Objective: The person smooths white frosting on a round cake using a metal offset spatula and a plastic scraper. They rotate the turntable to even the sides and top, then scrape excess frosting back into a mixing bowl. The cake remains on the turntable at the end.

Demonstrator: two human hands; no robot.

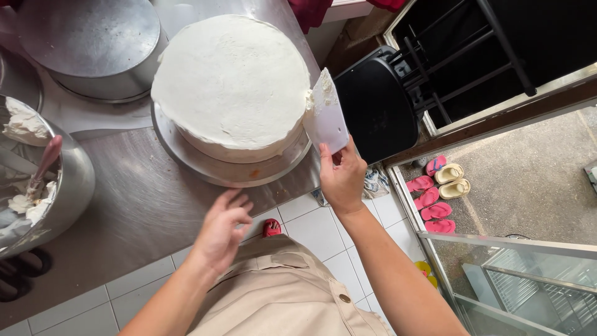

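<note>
Gripped in the right hand (341,180), a white scraper (326,115) is pressed at the cake's (231,81) three o'clock, where frosting could be gouged by tilt, while the left hand (221,231) is held open.

Steel bowl (37,186) cut off at left edge, far pan (93,46) cropped at top, cake's (233,81) near side hiding its turntable (230,168) centre

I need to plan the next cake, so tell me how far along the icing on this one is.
Done: the cake is fully covered in white cream, top and visible side. In hand: the right hand holds a white scraper against the cake's side, while the left hand is at the edge of the metal turntable. Left: the top looks rough and uneven, and the lower rim is ragged. Cream remains in the steel bowl.
</note>
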